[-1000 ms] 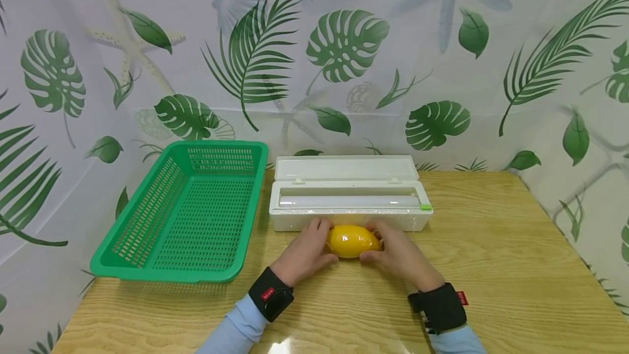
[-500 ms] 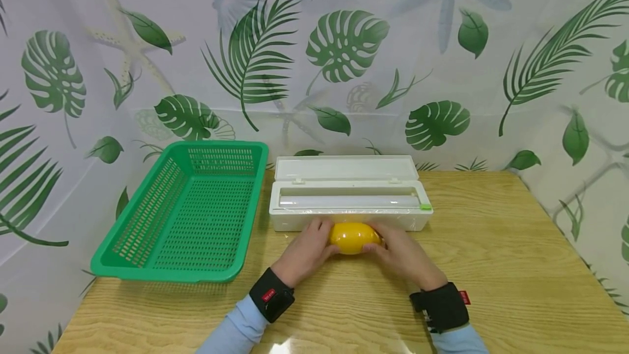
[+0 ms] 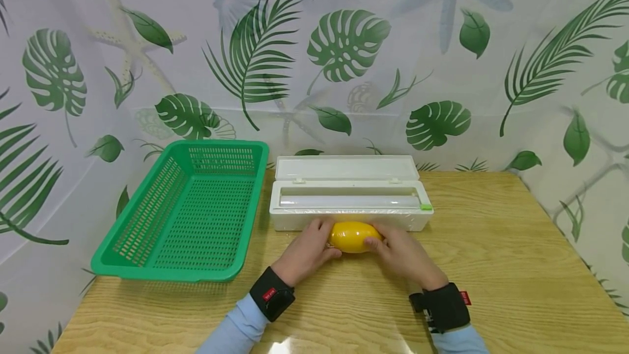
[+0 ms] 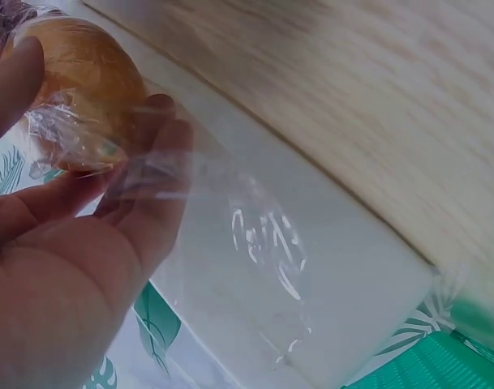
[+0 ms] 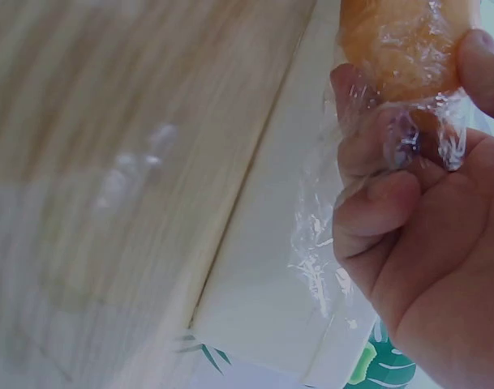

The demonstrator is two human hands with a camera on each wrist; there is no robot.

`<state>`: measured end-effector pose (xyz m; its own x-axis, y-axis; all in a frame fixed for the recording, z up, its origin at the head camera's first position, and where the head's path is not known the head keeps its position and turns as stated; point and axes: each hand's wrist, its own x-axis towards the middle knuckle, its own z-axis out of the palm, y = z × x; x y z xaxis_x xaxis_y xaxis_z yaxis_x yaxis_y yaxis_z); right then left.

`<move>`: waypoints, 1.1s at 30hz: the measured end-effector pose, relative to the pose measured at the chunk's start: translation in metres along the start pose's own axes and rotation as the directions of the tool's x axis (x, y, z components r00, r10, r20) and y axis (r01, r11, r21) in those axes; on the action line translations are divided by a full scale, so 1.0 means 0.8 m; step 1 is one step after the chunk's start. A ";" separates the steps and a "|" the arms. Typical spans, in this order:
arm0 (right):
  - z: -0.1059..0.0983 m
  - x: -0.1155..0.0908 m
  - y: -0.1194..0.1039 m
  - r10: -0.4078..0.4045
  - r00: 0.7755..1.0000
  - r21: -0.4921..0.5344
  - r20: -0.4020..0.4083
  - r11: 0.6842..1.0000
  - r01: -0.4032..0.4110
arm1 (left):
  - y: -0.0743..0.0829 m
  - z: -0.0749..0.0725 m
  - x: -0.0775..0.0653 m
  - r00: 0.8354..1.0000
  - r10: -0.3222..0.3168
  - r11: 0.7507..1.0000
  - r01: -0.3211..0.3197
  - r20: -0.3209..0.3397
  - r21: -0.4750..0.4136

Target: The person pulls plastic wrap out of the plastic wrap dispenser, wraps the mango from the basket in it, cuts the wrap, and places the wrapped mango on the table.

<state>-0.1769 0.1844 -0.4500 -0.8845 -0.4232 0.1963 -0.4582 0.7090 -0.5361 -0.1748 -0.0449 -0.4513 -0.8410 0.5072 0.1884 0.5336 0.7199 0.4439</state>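
A glossy yellow oval fruit [image 3: 351, 237], wrapped in clear plastic film, is in front of the white cling film box. My left hand [image 3: 308, 251] grips its left end, thumb on the near side and fingers on the far side. At the right end, my right hand [image 3: 405, 253] holds it, the thumb pressing on the skin. Loose film [image 4: 267, 235] trails past the left fingers across the box front. More crumpled film [image 5: 315, 267] hangs by the curled right fingers. The fruit's underside is hidden in the head view.
The cling film box [image 3: 295, 220] stands with its lid [image 3: 346, 168] raised and a roll [image 3: 349, 201] inside. A green slider [image 3: 425, 207] sits at its right end. To the left is a green plastic basket [image 3: 250, 217]. A leaf-patterned cloth [image 3: 363, 86] backs the wooden table [image 3: 501, 255].
The fruit has risen slightly toward the box and turned in the hands. The right thumb has moved up onto its near side. The box and basket have stayed put.
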 end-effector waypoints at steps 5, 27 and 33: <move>0.000 0.000 -0.001 0.009 1.000 -0.001 0.006 1.000 -0.009 | -0.001 0.001 0.000 1.000 -0.001 1.000 0.001 -0.009 0.015; 0.005 0.004 -0.002 0.011 0.999 0.022 -0.031 1.000 -0.010 | -0.001 0.000 0.003 0.999 0.025 0.999 -0.025 -0.026 -0.024; 0.006 0.004 -0.007 0.050 0.998 0.002 -0.039 0.999 -0.050 | -0.001 0.000 0.003 1.000 0.010 1.000 -0.010 0.005 -0.015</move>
<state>-0.1768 0.1765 -0.4505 -0.9090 -0.3652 0.2009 -0.4134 0.7284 -0.5465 -0.1770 -0.0443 -0.4515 -0.8351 0.5167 0.1888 0.5407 0.7075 0.4550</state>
